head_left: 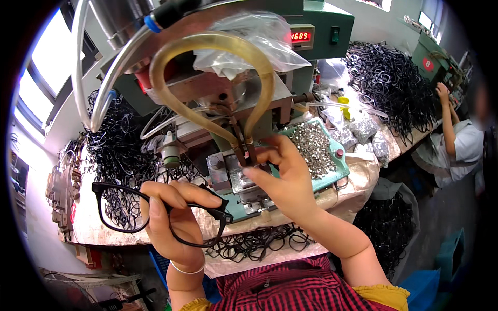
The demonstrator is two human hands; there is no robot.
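Observation:
My left hand (174, 215) is closed round the bridge of a black eyeglass frame (116, 228), its rims standing out on both sides of my fingers. My right hand (285, 173) reaches in at the dark metal tip (245, 153) of a bench press, thumb and forefinger curled together there. Whatever small thing they pinch, if any, is hidden. Under the tip sits a metal fixture block (241, 181). A stiff amber hose (264, 72) loops down to the tip. Close to my right hand lies a teal tray (340, 168) filled with small metal parts (311, 147).
Black eyeglass frames are heaped at the back right (389, 83), left of the press (116, 140), and along the table's front edge (259, 243). A clear plastic bag (249, 41) hangs over the press. Bags of small parts (363, 128) lie behind the tray. Another person (456, 147) works at far right.

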